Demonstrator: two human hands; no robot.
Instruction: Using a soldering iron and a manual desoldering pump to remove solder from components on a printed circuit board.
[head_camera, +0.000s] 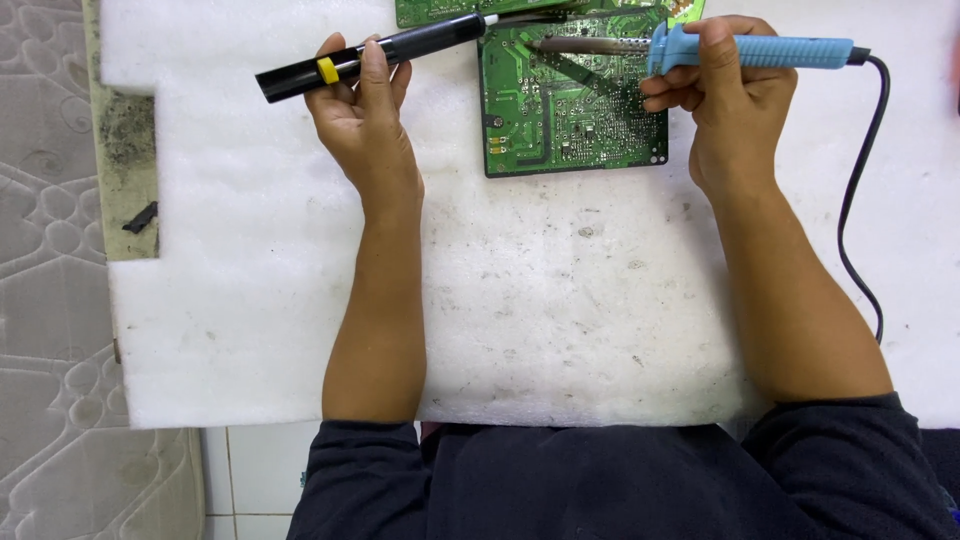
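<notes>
Hands (365, 120) over white foam sheet (550, 300), quilted mattress (50, 250) left, tiled floor (250, 470)

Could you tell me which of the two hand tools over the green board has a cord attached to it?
The blue-handled soldering iron in the right hand has a black cord. The black tool with the yellow button in the left hand shows none.
</notes>
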